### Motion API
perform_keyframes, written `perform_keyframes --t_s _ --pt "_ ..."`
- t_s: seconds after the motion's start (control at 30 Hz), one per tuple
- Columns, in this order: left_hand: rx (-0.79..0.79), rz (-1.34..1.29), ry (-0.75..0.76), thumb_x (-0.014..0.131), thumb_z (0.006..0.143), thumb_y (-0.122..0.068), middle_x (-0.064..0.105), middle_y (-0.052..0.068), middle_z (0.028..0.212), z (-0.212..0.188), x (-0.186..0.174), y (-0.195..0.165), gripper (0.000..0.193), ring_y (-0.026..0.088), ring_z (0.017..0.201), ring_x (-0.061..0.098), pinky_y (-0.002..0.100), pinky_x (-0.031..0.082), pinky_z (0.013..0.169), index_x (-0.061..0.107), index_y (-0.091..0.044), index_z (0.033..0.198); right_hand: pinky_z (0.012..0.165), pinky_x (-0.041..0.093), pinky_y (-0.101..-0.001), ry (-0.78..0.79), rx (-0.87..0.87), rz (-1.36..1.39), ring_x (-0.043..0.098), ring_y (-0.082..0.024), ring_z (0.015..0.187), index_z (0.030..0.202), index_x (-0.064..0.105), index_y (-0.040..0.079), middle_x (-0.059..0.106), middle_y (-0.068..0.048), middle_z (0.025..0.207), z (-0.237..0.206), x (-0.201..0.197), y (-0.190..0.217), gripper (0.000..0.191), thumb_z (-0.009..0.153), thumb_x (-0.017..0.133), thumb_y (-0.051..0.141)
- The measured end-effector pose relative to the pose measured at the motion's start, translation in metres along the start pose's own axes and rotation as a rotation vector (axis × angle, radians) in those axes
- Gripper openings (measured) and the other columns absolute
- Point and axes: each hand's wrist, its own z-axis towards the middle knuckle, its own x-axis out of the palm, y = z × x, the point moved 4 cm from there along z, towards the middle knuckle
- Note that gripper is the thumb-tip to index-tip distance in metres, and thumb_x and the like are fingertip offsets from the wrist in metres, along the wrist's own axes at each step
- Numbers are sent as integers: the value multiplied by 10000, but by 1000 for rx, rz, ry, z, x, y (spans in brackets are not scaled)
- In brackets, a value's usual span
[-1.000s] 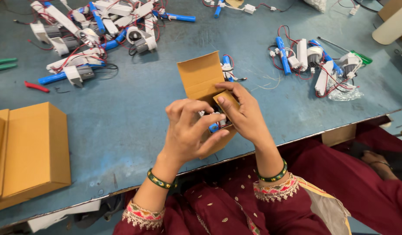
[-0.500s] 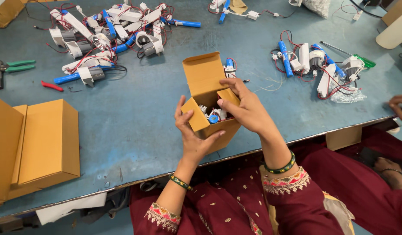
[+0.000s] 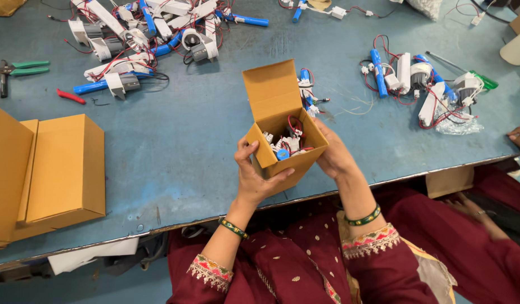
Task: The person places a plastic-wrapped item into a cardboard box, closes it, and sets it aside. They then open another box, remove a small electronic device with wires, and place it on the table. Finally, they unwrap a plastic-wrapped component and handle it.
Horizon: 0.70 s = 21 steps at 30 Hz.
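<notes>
Both hands cradle a small open brown cardboard box [image 3: 285, 143] above the near edge of the blue surface [image 3: 175, 152], left hand [image 3: 254, 177] and right hand [image 3: 333, 155] with fingers wrapped around its sides; white wired parts sit inside. This looks like packing, so closing the upright lid flap [image 3: 270, 90] calls for freeing one hand. Piles of blue-and-white wired parts [image 3: 142, 39] and closed brown boxes [image 3: 57, 169] lie well apart, nothing blocking.

We see a blue bench [image 3: 175, 146] carrying closed cardboard boxes [image 3: 46, 169] near left, green pliers [image 3: 21, 70] far left, and wired parts [image 3: 142, 34] far across.

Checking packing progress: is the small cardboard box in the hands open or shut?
Open: the small cardboard box has its lid flap raised, wired parts showing inside.
</notes>
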Motion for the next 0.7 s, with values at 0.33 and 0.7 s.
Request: perform_keyframes --t_s 0.33,0.7 --pt "-19 -22 15 985 714 -170 398 174 1394 0 -2 -1 994 311 1324 508 449 481 1126 276 -170 1410 873 582 -335 107 -648 -1219 728 -184 952 1172 704 104 746 -61 1064 -48 79 144 200 981 729 157" --pt "-48 -46 38 987 726 -187 390 167 1425 -3 -1 1 1000 305 1343 525 438 526 1121 275 -190 1428 781 550 -468 698 122 -2154 711 -312 919 1248 672 313 749 -77 956 -7 162 121 417 833 693 337"
